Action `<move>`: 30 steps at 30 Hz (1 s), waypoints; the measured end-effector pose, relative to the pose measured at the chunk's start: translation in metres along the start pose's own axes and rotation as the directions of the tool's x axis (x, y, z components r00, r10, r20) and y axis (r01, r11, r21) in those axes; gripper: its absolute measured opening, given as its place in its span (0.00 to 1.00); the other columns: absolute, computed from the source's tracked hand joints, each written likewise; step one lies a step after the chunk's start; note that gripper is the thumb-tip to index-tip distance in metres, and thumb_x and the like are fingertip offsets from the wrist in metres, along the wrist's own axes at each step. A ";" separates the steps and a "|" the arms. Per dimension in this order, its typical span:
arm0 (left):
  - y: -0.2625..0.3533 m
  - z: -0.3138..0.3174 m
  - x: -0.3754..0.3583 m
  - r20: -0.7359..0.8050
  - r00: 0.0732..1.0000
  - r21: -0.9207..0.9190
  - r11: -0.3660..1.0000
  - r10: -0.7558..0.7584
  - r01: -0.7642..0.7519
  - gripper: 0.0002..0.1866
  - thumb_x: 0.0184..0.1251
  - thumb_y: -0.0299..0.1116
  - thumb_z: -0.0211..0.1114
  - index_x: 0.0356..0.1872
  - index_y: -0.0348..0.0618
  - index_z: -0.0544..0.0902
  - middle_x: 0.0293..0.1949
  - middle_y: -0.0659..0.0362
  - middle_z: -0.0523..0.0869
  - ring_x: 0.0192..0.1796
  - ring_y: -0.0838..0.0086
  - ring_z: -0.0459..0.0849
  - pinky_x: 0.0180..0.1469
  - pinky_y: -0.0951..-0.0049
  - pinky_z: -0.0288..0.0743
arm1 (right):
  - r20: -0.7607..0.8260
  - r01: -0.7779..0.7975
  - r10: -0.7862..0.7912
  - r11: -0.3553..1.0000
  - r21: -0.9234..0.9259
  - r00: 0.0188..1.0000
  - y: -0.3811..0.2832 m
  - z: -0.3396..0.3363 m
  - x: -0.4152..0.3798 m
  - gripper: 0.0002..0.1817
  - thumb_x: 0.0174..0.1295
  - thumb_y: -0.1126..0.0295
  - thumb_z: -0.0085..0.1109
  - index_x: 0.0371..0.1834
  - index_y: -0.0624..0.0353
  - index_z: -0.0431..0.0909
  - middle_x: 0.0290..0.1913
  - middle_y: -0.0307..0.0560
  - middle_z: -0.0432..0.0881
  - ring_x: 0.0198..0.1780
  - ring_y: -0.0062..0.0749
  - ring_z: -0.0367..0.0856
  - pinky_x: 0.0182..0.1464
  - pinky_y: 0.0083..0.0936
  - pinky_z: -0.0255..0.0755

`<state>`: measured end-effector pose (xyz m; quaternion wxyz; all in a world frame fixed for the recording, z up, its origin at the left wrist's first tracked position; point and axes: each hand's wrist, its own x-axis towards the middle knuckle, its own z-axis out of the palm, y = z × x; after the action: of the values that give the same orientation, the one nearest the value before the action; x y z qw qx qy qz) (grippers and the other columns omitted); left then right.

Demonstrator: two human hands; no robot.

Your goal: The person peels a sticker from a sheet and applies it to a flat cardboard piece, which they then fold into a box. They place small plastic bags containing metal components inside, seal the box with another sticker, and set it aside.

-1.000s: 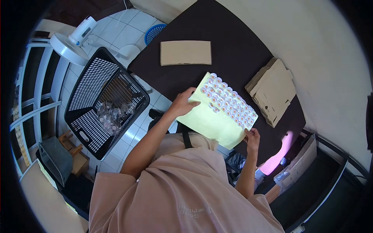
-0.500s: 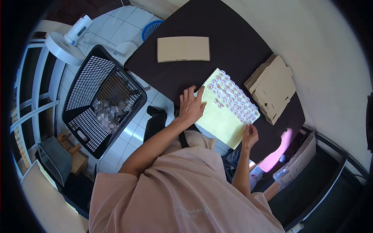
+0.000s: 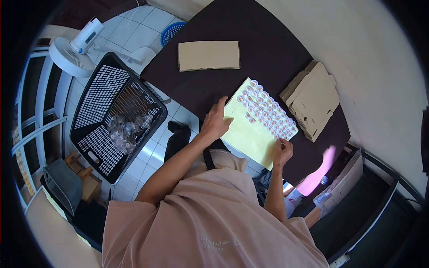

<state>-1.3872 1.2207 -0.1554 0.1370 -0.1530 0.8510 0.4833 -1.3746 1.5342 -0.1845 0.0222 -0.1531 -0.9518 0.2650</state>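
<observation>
A pale yellow sheet (image 3: 248, 138) lies at the table's near edge, partly over my lap. Rows of small round pieces (image 3: 267, 109), whitish with reddish centres, cover its upper right part. My left hand (image 3: 216, 120) is by the sheet's left edge, thumb and index finger apart, the thumb over the sheet. My right hand (image 3: 282, 152) is at the near end of the rows, its fingertips pinched together by the last pieces. Whatever is between those fingertips is too small to make out.
A flat cardboard box (image 3: 209, 56) lies on the dark table (image 3: 263, 40); stacked cardboard (image 3: 315, 100) sits at the right. On the left stand a black basket (image 3: 100, 116) holding clear plastic bits and a white fan (image 3: 71, 56). A bright pink, arm-like shape (image 3: 317, 174) shows at lower right.
My left hand's fingers have drawn back off the sheet's left edge, the other fingers now less spread. My right hand has shifted slightly up and left, onto the end of the rows.
</observation>
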 end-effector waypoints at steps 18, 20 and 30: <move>-0.015 -0.002 -0.008 -0.141 0.985 0.069 0.993 0.105 -0.096 0.23 0.58 0.31 0.70 0.55 0.38 0.78 0.41 0.50 0.76 0.43 0.59 0.80 0.49 0.64 0.75 | 0.232 -0.491 0.433 0.740 0.461 0.871 0.021 -0.043 0.028 0.06 0.59 0.71 0.66 0.31 0.59 0.78 0.24 0.34 0.76 0.23 0.16 0.73 0.25 0.15 0.68; -0.015 -0.011 -0.009 -0.075 0.997 -0.009 1.000 0.016 -0.016 0.22 0.58 0.32 0.70 0.53 0.38 0.78 0.39 0.51 0.77 0.40 0.63 0.80 0.47 0.66 0.75 | 0.349 -0.517 0.382 0.598 0.613 0.856 0.002 -0.064 0.028 0.07 0.60 0.72 0.65 0.29 0.58 0.76 0.22 0.32 0.74 0.21 0.15 0.70 0.25 0.15 0.65; 0.080 -0.077 -0.020 0.200 0.968 -0.622 0.783 0.153 0.005 0.17 0.63 0.31 0.68 0.49 0.34 0.77 0.43 0.53 0.84 0.45 0.73 0.83 0.47 0.72 0.76 | 0.347 -0.270 -0.117 0.421 0.866 0.931 -0.087 -0.181 0.061 0.30 0.59 0.65 0.53 0.66 0.63 0.64 0.62 0.59 0.73 0.59 0.47 0.77 0.63 0.43 0.71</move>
<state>-1.4064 1.1954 -0.0474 0.1618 -0.0959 0.6283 0.7549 -1.4345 1.5721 0.0134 -0.0837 -0.1105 -0.6387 0.7569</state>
